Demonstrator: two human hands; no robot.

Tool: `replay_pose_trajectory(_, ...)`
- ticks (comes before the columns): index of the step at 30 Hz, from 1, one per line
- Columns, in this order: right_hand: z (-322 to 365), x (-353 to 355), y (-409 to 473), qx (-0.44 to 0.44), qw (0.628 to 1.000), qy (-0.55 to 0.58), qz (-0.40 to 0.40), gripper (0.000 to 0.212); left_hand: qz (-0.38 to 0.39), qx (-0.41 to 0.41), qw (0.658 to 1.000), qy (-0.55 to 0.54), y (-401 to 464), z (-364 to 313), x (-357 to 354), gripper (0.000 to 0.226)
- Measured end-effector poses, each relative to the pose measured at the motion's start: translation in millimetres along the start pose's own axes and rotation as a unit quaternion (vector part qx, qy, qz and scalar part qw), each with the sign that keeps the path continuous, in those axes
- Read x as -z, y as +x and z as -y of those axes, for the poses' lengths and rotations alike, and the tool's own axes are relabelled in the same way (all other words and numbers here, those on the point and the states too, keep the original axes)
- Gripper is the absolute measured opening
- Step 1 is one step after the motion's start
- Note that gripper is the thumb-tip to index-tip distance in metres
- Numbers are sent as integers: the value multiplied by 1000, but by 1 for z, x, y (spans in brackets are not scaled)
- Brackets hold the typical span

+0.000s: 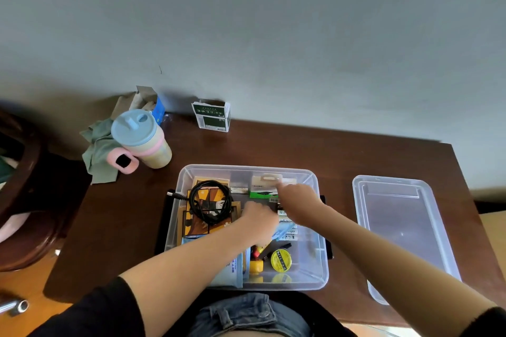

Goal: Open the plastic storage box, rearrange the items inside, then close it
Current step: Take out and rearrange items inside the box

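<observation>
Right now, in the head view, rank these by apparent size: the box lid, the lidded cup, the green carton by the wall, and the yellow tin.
1. box lid
2. lidded cup
3. green carton, though farther away, so its true size versus the cup is unsure
4. yellow tin

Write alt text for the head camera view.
Both hands, left and right, reach into an open clear plastic storage box on a dark wooden table, among a coiled black cable, small packets and a yellow tin. The box's lid lies to the right; a lidded cup stands far left.
</observation>
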State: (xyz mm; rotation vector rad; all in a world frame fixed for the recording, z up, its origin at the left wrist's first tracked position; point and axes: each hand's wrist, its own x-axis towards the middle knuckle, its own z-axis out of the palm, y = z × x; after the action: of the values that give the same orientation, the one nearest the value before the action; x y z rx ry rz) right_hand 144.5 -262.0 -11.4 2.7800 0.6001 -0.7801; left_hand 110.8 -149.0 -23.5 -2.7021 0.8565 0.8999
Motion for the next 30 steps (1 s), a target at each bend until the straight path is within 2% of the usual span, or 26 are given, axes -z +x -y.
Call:
replay_pose_trajectory(4,-10,-1,-24,-61,998,-10,28,31,-10,69,997,-20,8,-5,5,23)
replay_pose_trajectory(8,2,-9,-36,-24,995,-34,93,24,-54,110,991,-50,13,-1,3,23)
replay_pose_trajectory(14,22,-48,-28,6,990,-35,139,23,-56,121,988,-80,14,10,5,18)
replay_pose_trajectory(20,26,-69,-10,-10,985,-42,165,27,-60,118,989,-66,16,10,2,15)
replay_pose_trajectory(30,26,-69,-7,-30,990,-18,137,24,-64,107,990,-67,14,12,2,10)
